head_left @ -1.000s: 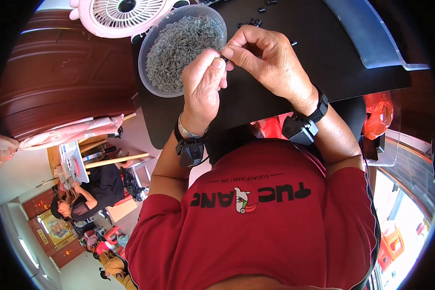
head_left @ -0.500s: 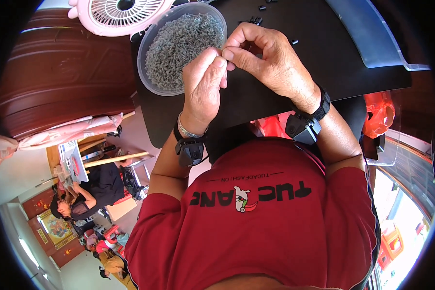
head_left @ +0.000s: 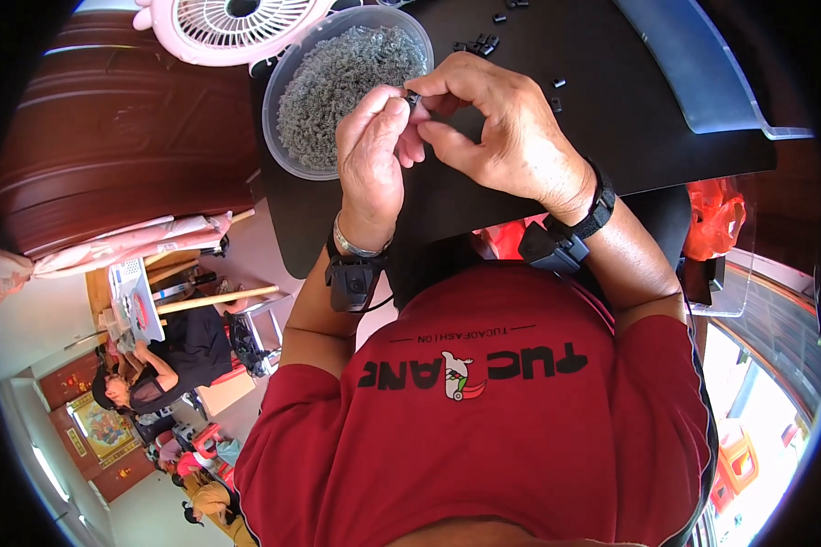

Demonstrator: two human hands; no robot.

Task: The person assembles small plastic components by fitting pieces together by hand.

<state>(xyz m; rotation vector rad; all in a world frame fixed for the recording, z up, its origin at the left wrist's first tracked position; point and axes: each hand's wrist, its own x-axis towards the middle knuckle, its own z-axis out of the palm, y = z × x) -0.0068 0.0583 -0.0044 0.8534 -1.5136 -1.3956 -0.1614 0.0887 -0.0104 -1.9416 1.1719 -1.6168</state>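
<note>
My left hand point(head_left: 371, 150) pinches a small black plastic piece point(head_left: 413, 99) between thumb and fingers, over the edge of a round clear tub. My right hand point(head_left: 506, 132) is close beside it. Its index fingertip touches the piece, while its thumb stands apart below; its other fingers are partly hidden. Small grey metal coils that look like springs point(head_left: 342, 96) fill the tub point(head_left: 278, 150) just left of my hands. Whether a coil is between my fingers is too small to see.
On the black table point(head_left: 602, 155), several loose black pieces point(head_left: 488, 43) lie beyond my right hand. A pink fan point(head_left: 237, 32) stands at the far left, a bluish clear tray point(head_left: 702, 82) at the right. A red plastic bag point(head_left: 713, 219) hangs lower right. Other people work at lower left.
My right thumb has moved away from the fingertips and down, opening a gap to the index finger. The black piece now shows in my left hand, which has shifted slightly left.
</note>
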